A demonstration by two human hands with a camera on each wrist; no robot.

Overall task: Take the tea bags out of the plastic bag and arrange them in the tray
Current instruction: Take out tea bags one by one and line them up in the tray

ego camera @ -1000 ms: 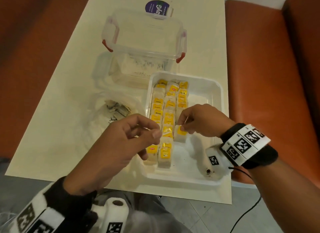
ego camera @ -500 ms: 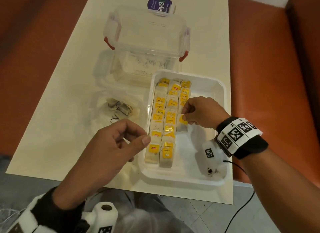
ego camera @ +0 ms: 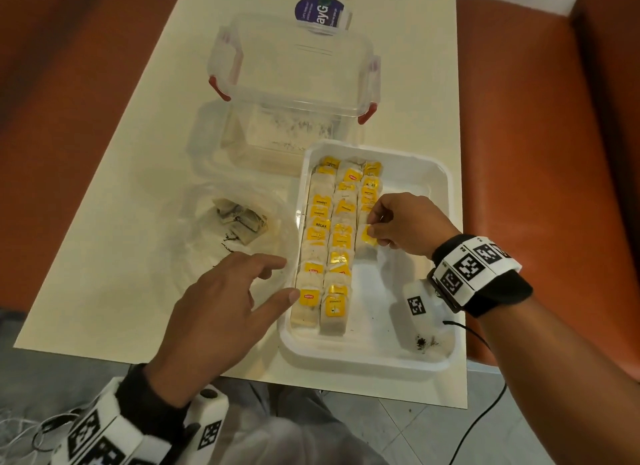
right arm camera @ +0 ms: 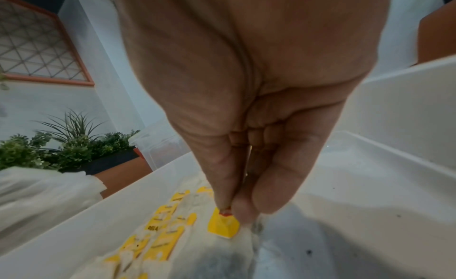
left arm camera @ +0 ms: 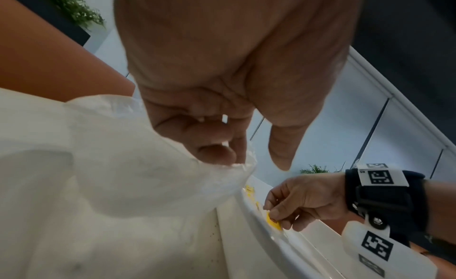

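The white tray [ego camera: 440, 355] sat at the table's [ego camera: 104, 256] near right, two full rows of tea bags [ego camera: 318, 229] inside. Left of it lay the plastic bag [ego camera: 239, 222], a few bags remaining. The left hand [ego camera: 221, 312], empty and relaxed, had lowered toward it. The right hand [ego camera: 401, 224] had carried its pinched tea bag [ego camera: 367, 236] farther up the third row, so placement seemed nearly finished.

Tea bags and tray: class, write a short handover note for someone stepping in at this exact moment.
Right hand: pinches the yellow tag of a tea bag in the third row of the white tray.
Left hand: open, holds nothing, by the plastic bag.
Done: two long rows filled, third row partly filled.
Left: set this bag down, then move the few tea bags in the plastic bag to the tray.
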